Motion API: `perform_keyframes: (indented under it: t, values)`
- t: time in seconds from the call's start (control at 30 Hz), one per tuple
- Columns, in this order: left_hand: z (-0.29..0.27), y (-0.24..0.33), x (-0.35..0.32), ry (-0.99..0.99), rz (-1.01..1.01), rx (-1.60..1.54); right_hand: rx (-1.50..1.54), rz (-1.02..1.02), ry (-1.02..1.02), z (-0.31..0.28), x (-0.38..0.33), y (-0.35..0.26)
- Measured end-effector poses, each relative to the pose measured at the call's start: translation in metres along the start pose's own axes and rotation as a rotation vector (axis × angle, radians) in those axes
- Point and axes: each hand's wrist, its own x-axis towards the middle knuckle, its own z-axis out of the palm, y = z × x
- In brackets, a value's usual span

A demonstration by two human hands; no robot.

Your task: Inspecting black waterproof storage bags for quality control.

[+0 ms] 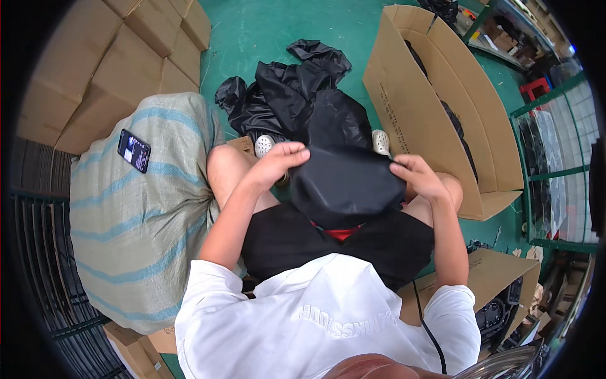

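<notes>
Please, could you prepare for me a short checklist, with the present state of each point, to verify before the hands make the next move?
1. Left hand grips the black sheet: ok, fingers at its upper left edge.
2. Right hand grips it too: ok, at its right side.
3. Black material on the floor lies flat: not ok, it is crumpled.
4. Held sheet is separate from that material: cannot tell, they overlap in view.
5. Phone is off the work: ok, it lies on the striped sack.
6. Tall carton on the right is open: ok, its top is open.
</notes>
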Motion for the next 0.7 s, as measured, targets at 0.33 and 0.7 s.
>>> perform_keyframes:
  t: [0.33, 0.7]
  values:
    - [-0.128, -0.012, 0.216, 0.403, -0.216, -0.235, 0.020, -0.058, 0.331, -0.086, 0.232, -0.020]
    - [-0.207, -0.092, 0.329, 0.478, -0.250, -0.011, 0.037, 0.081, 0.448, -0.154, 0.400, 0.082]
